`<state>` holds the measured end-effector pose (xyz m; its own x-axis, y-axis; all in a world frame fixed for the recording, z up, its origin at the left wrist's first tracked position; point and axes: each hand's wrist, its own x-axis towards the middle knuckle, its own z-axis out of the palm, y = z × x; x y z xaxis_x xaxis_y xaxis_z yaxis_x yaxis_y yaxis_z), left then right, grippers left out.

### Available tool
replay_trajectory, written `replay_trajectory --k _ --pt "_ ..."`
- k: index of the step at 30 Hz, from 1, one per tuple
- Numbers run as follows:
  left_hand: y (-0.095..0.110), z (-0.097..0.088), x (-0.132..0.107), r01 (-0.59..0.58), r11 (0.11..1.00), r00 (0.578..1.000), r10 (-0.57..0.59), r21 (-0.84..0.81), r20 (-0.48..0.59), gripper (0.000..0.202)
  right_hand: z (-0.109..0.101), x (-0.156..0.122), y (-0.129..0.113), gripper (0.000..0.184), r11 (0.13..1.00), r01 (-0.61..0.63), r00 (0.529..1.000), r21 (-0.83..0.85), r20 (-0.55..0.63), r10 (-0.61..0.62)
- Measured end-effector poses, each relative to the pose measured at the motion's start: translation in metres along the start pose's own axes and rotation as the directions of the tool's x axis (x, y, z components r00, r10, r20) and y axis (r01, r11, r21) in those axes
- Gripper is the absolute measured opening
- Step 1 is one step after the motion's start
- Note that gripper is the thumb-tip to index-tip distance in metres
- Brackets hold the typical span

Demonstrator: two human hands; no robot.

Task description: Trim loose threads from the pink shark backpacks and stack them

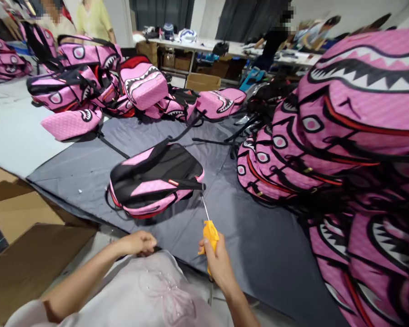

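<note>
My right hand (215, 254) is wrapped round a yellow air blow gun (211, 231), whose long thin metal nozzle points away from me towards the backpack's near right end. That pink and black backpack (157, 177) lies on the grey cloth with its black padded back and shoulder straps facing up. Neither of my hands touches it. Close to my body, at the table's near edge, my left hand (139, 243) is held with its fingers curled in, and nothing shows in them.
Pink shark-face backpacks are stacked high on the right (327, 136). More backpacks (85, 86) lie across the far side of the grey-covered table (252, 254). Open cardboard boxes (30, 218) stand at the left. People work around a long white table (231, 50) behind.
</note>
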<state>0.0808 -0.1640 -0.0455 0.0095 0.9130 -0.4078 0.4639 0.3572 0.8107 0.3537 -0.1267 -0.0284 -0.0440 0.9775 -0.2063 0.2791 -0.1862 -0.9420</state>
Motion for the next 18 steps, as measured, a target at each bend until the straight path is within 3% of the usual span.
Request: replay_trajectory --k 2,3,4,6,7,9,11,14,16,18 --pt "0.016 -0.024 0.0 -0.135 0.991 0.991 0.135 -0.018 -0.015 0.045 0.003 -0.003 -0.002 0.064 0.996 -0.052 0.999 0.07 0.021 0.05" --pt "0.023 -0.043 0.008 -0.201 0.979 0.971 0.202 0.02 -0.128 0.044 0.006 -0.004 -0.004 0.063 0.988 -0.085 0.996 0.129 0.051 0.078" --pt "0.026 -0.065 0.02 -0.214 0.969 0.901 0.244 0.123 -0.358 0.045 0.009 -0.007 -0.007 0.062 0.972 -0.118 0.991 0.202 0.084 0.102" --pt "0.021 -0.103 0.053 -0.008 0.925 0.786 0.241 0.38 -0.569 0.068 0.017 -0.011 -0.015 0.064 0.916 -0.174 0.982 0.361 0.135 0.133" --pt "0.012 -0.118 0.07 0.111 0.885 0.765 0.215 0.452 -0.608 0.08 0.021 -0.013 -0.019 0.066 0.885 -0.194 0.978 0.424 0.148 0.143" --pt "-0.01 -0.136 0.101 0.225 0.804 0.786 0.185 0.551 -0.59 0.088 0.031 -0.012 -0.026 0.068 0.863 -0.225 0.972 0.451 0.168 0.165" --pt "-0.029 -0.143 0.124 0.199 0.76 0.813 0.224 0.619 -0.537 0.079 0.043 -0.001 -0.037 0.066 0.92 -0.219 0.968 0.324 0.191 0.163" --pt "-0.038 -0.145 0.144 0.03 0.739 0.807 0.379 0.673 -0.452 0.068 0.063 0.042 -0.066 0.058 0.998 -0.038 0.978 -0.039 0.203 0.045" --pt "-0.035 -0.149 0.151 -0.125 0.782 0.804 0.441 0.611 -0.399 0.06 0.079 0.088 -0.096 0.051 0.953 0.073 0.981 -0.295 0.192 -0.016" --pt "-0.034 -0.158 0.154 -0.246 0.886 0.838 0.398 0.392 -0.373 0.047 0.096 0.137 -0.128 0.044 0.867 0.009 0.995 -0.499 0.094 0.044"
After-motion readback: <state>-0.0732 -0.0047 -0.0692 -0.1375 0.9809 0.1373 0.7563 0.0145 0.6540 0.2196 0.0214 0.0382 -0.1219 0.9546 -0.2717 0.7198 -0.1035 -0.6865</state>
